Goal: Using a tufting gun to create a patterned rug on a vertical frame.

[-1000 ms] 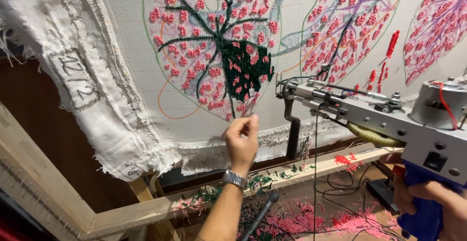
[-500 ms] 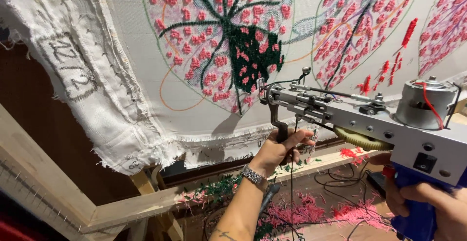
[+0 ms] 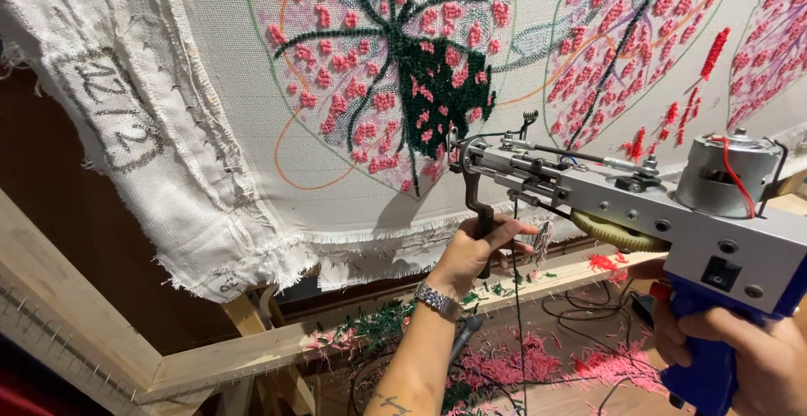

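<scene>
A stretched backing cloth [image 3: 252, 172] on a wooden frame [image 3: 252, 357] fills the view. The left hand [image 3: 475, 252] grips the tufting gun [image 3: 622, 206] front handle, the right hand [image 3: 740, 353] its blue grip — barrel pointing left at the cloth.

The grey metal tufting gun with its blue plastic grip [image 3: 639, 206] lies across my view from three o'clock in toward the centre, its nose against the white woven cloth with tufted pink and green flowers [image 3: 252, 130], which fills everything from nine through twelve to two o'clock. My left hand [image 3: 475, 252] sits at the centre, under the gun's nose, wrapped around its front handle. My right hand [image 3: 748, 353] is at four o'clock, beneath the gun's rear, around the grip. The pale wooden frame rail [image 3: 252, 357] runs below the cloth from eight toward three o'clock. Behind and below it, at six o'clock, loose pink and green yarn scraps [image 3: 521, 365] lie on the floor.
</scene>
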